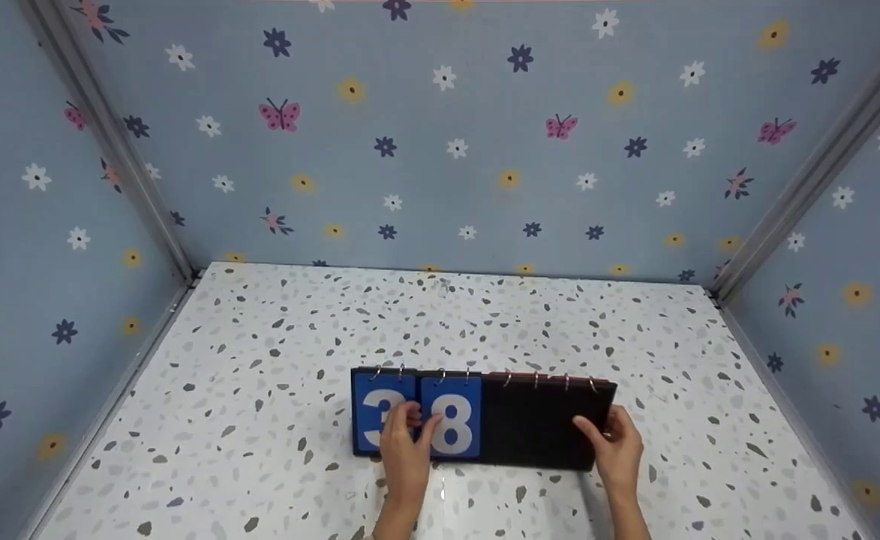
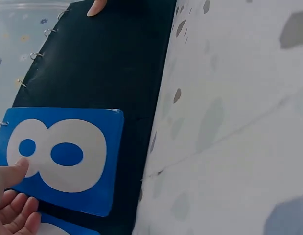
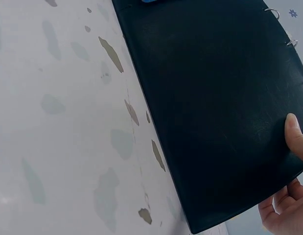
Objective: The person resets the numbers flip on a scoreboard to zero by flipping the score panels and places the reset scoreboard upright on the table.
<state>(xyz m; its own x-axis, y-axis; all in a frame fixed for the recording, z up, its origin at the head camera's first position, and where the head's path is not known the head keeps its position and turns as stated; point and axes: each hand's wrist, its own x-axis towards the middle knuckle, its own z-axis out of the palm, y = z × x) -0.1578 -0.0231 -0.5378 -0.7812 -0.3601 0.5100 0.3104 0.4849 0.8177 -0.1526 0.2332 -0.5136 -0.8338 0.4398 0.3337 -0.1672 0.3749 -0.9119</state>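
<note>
A black flip scoreboard (image 1: 537, 424) stands on the speckled table, its cards hung on metal rings along the top edge. Two blue number cards show on its left half: a white 3 (image 1: 364, 420) and a white 8 (image 2: 78, 152). My left hand (image 1: 406, 450) is in front of these cards, thumb touching the 8 and loosely bent fingers over the 3. At the right end my right hand (image 1: 620, 454) grips the scoreboard, thumb on the black front. Its fingers (image 3: 283, 205) go round behind the edge and are partly hidden there. The right half shows plain black.
The white speckled table (image 1: 259, 360) spreads around the scoreboard. Blue walls (image 1: 440, 150) with flowers and butterflies close off the back and both sides, with grey metal posts (image 1: 807, 165) at the corners.
</note>
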